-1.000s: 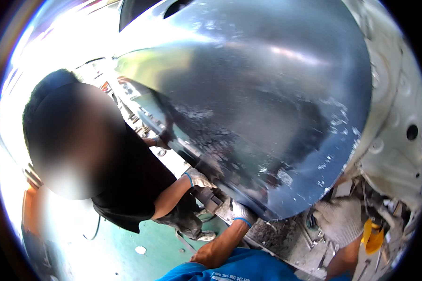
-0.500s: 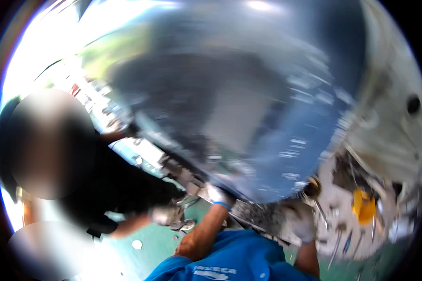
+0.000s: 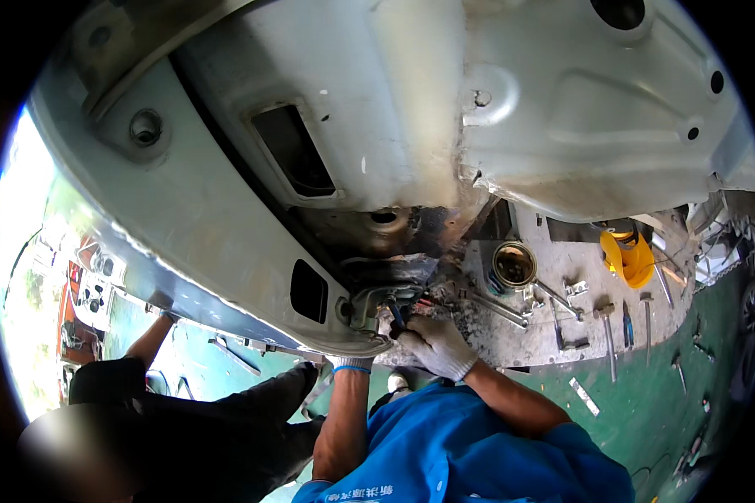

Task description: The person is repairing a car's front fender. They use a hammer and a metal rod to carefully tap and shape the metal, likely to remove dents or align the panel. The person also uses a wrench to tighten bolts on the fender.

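— What do you have in view?

— I'm looking up at the underside of a pale car body panel. My right hand, in a white work glove, is closed around a small blue-handled tool and holds its tip up at the rusty bracket by the panel's lower edge. I think the tool is angled like that because the fitting sits in a recess.

— And the left?

— My left hand reaches straight up under the panel's rim, just beside the bracket. Only the glove cuff shows, so I cannot tell whether the fingers are curled or spread. It may be bracing the part from below.

— Anything nearby?

— A grey slab behind the bracket carries a round tin, hammers and chisels laid side by side, and a yellow funnel-like thing. Probably kept close for reach. Another person in dark clothes crouches on my left, one arm raised to the panel's edge.
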A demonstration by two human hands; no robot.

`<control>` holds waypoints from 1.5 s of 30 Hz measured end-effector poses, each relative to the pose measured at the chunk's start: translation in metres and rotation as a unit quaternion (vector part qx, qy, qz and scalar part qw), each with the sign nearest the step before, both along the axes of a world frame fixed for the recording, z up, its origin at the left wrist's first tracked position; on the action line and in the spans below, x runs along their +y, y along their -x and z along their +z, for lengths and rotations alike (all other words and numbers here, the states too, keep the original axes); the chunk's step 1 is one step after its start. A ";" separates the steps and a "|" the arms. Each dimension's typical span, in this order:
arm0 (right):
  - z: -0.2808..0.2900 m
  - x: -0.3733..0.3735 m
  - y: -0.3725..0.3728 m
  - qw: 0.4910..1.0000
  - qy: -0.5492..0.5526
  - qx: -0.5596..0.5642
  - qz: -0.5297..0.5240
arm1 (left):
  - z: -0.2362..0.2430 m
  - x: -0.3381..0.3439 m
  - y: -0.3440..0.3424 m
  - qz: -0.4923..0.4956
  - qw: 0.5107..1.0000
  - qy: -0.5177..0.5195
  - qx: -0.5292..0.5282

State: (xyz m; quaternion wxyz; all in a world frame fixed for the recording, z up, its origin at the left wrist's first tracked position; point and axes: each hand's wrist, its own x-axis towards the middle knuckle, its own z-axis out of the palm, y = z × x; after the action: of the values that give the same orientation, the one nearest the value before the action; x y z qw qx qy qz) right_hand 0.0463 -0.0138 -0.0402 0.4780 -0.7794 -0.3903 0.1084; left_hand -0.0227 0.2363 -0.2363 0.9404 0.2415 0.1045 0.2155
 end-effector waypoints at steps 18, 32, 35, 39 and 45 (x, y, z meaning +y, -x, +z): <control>-0.029 0.014 -0.001 0.999 -0.038 -0.022 -0.022 | 0.102 -0.038 -0.010 0.094 0.989 -0.026 0.113; 0.190 -0.059 -0.057 0.977 -0.008 -0.213 0.006 | 0.045 -0.004 0.008 -0.150 0.763 0.573 -0.258; 0.211 -0.034 -0.052 0.966 -0.029 -0.253 -0.034 | 0.120 -0.042 -0.013 0.001 0.962 0.269 0.047; 0.193 -0.026 -0.041 0.971 -0.071 -0.218 -0.068 | 0.131 -0.049 -0.012 0.108 0.968 0.111 0.197; 0.211 -0.035 -0.049 0.959 -0.077 -0.268 0.051 | 0.058 -0.009 -0.001 0.027 0.958 -0.254 0.129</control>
State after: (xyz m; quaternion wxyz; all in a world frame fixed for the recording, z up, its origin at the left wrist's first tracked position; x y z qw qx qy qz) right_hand 0.0957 -0.0490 0.1704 0.4085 -0.7195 -0.5506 -0.1111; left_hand -0.0219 0.2268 -0.1785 0.8204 0.4952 0.1734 0.2270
